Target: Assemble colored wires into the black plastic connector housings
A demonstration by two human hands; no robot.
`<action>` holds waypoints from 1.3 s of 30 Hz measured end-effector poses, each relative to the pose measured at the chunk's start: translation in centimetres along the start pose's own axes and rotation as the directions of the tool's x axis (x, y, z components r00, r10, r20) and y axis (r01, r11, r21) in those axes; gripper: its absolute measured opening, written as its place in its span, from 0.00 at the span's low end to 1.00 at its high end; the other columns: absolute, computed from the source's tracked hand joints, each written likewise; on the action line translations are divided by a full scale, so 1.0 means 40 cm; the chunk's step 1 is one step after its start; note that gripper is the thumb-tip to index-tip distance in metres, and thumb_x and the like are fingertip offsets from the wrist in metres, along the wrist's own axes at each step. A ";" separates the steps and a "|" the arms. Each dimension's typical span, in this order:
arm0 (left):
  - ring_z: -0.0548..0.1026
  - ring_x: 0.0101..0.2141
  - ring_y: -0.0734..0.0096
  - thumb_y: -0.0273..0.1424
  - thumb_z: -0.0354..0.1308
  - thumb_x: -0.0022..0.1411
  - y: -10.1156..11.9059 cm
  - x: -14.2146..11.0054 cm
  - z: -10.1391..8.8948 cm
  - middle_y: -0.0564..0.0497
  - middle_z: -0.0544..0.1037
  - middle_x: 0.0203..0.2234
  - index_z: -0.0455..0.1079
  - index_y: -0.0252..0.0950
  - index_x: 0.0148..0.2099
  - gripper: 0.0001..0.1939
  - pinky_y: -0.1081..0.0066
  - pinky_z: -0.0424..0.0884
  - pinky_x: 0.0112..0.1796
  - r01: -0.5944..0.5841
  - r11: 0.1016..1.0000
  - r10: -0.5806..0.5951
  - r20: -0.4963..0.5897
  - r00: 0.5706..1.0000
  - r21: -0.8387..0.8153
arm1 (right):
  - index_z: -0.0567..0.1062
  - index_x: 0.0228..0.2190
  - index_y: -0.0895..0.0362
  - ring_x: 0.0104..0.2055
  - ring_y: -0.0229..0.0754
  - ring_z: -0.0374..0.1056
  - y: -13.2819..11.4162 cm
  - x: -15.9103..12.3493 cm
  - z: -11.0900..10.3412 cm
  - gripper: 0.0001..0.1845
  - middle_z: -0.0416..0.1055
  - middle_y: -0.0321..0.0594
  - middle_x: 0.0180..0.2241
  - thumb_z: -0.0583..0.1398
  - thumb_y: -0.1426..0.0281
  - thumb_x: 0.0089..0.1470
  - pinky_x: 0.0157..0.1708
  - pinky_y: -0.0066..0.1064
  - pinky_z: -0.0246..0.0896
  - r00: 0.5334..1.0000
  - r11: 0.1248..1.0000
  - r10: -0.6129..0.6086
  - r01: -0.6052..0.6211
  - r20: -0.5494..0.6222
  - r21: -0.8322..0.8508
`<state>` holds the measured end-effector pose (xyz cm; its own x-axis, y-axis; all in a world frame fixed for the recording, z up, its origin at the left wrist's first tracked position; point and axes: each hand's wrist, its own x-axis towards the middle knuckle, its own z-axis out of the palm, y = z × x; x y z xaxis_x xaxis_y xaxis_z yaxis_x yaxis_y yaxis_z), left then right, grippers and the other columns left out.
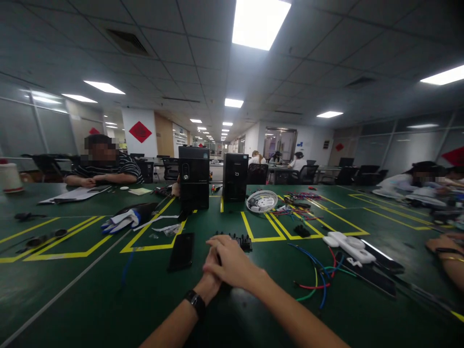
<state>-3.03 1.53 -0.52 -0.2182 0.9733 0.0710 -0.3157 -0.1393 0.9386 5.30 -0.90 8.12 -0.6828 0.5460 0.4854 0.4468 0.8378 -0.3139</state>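
My right hand (pixel 230 260) lies over my left hand (pixel 209 267), its fingers bent and closed around it. Both rest at the green table top (pixel 119 299), close in front of me. Most of my left hand's fingers are hidden under the right. A black watch (pixel 196 302) circles my left wrist. To the left of my hands lies a black smartphone (pixel 181 251). Just beyond the right hand sits a row of small black plastic parts (pixel 245 241), partly covered by it.
Two black computer towers (pixel 194 179) (pixel 235 178) stand ahead, with a white round basket (pixel 261 201) beside them. Coloured wires (pixel 322 275) and a white power strip (pixel 348 246) lie right. Work gloves (pixel 123 220) lie left. A person (pixel 103 166) sits opposite; another person's arm (pixel 449 256) reaches in right.
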 end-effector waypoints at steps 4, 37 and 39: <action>0.76 0.36 0.62 0.53 0.46 0.59 -0.002 -0.011 0.030 0.45 0.76 0.36 0.65 0.37 0.47 0.26 0.63 0.72 0.37 0.183 0.964 -0.196 -0.051 0.979 -0.193 | 0.69 0.50 0.55 0.53 0.47 0.61 0.099 -0.107 -0.064 0.27 0.67 0.44 0.51 0.65 0.66 0.48 0.54 0.38 0.54 0.995 0.991 0.046 -0.057 0.093 0.122; 0.71 0.38 0.55 0.31 0.45 0.57 0.307 0.067 -0.413 0.41 0.73 0.34 0.69 0.33 0.36 0.12 0.56 0.68 0.40 -0.003 0.235 0.403 -0.094 0.911 0.972 | 0.69 0.49 0.65 0.54 0.54 0.61 0.666 -0.223 -0.274 0.21 0.67 0.56 0.51 0.53 0.67 0.57 0.52 0.40 0.54 0.814 0.644 0.559 -0.545 -0.156 -0.536; 0.71 0.37 0.50 0.33 0.42 0.57 0.311 0.046 -0.490 0.37 0.73 0.33 0.68 0.32 0.33 0.15 0.52 0.68 0.37 0.025 0.228 0.381 -0.112 0.918 0.973 | 0.68 0.50 0.67 0.55 0.57 0.60 0.711 -0.284 -0.320 0.22 0.65 0.58 0.52 0.54 0.69 0.56 0.51 0.43 0.54 0.740 0.542 0.642 -0.622 -0.198 -0.565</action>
<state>-25.48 -1.98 4.66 -0.4241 0.8200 0.3844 0.8217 0.1699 0.5440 33.15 16.70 4.14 -0.1040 0.9419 0.3194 0.9935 0.1133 -0.0108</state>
